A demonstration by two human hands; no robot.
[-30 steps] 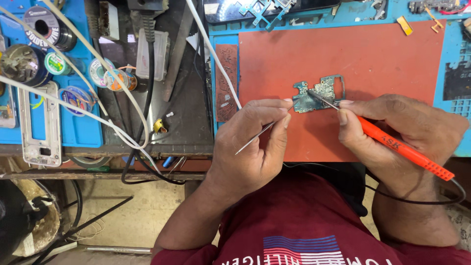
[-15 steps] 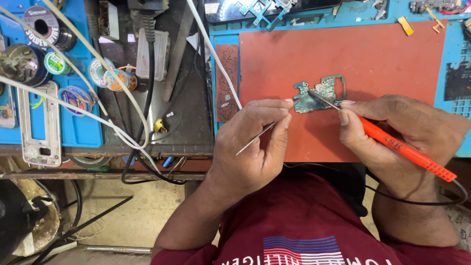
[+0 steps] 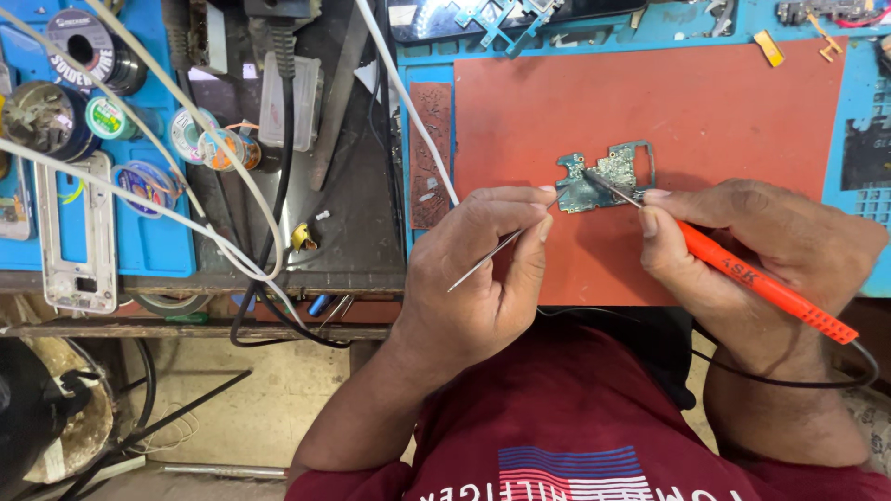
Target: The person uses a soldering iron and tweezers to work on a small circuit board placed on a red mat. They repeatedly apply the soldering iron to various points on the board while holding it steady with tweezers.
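A small, irregular circuit board [image 3: 601, 176] lies flat on the red mat [image 3: 705, 102], in the mat's lower middle, its long axis running left to right with a thin frame-like part at the upper right corner. The metal tip of an orange soldering iron [image 3: 756, 283] touches the board near its middle. The iron's long axis runs on a slant: tip pointing up and to the left, handle trailing down and to the right, with a dark cord leaving its rear end and curving back under the wrist.

The right hand [image 3: 761, 246] is closed around the iron in a pen-like grip, thumb and forefinger pinched near the front of the orange handle. The left hand [image 3: 483, 264] is just left of the board, its fingers pinched together on a thin metal wire [image 3: 487, 260] that slants from lower left up toward the board's left edge; whether its end touches the board cannot be told.

The mat sits on a blue work pad [image 3: 854, 121] on the table. To the left, across a dark gap crossed by white cables [image 3: 186, 218], lie several spools [image 3: 88, 42] of wire and a white phone frame [image 3: 79, 232].
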